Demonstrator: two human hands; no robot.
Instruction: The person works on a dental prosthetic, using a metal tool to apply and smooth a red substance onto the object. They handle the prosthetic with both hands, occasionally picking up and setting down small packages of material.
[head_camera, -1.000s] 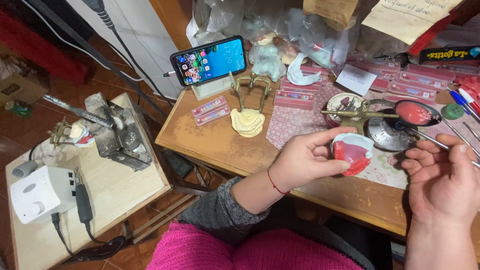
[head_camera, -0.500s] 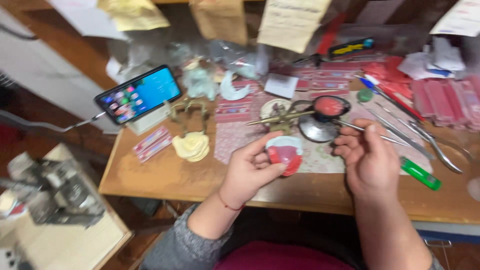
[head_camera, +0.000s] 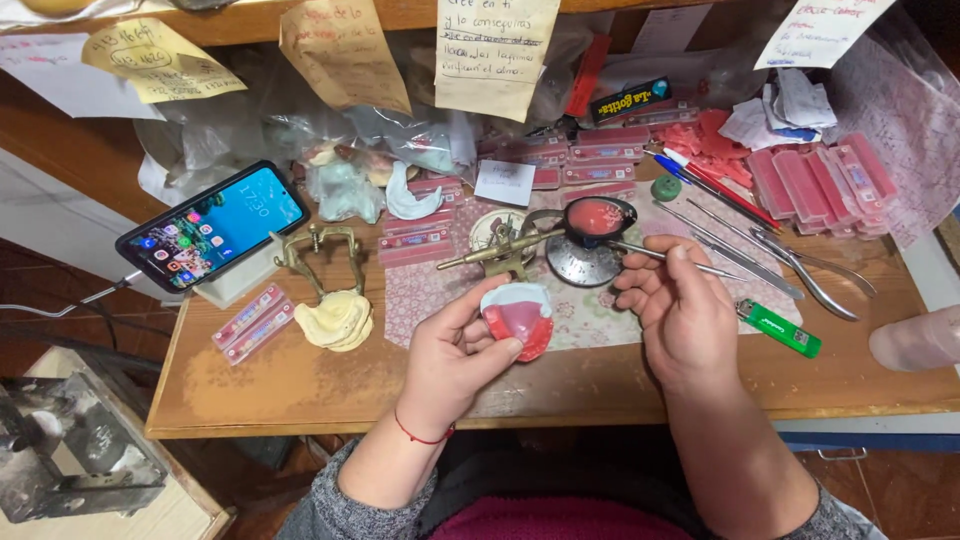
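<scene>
Left hand (head_camera: 455, 355): over the near edge of my wooden bench (head_camera: 300, 385), holding a denture model (head_camera: 518, 318) just left of centre.
Right hand (head_camera: 680, 310): just right of the model, holding a thin metal tool (head_camera: 690, 262) whose tip reaches left.
Small ladle (head_camera: 597, 218): behind both hands.
Phone (head_camera: 212, 225): far left, propped up.
Articulator with cast (head_camera: 330, 290): between phone and left hand.
Lighter (head_camera: 780, 328): right of my right hand.
Pliers (head_camera: 815, 275): behind the lighter.

right hand (head_camera: 685, 310): now pinches thin metal tool (head_camera: 690, 262) | left hand (head_camera: 455, 355): model (head_camera: 518, 318) raised slightly
</scene>
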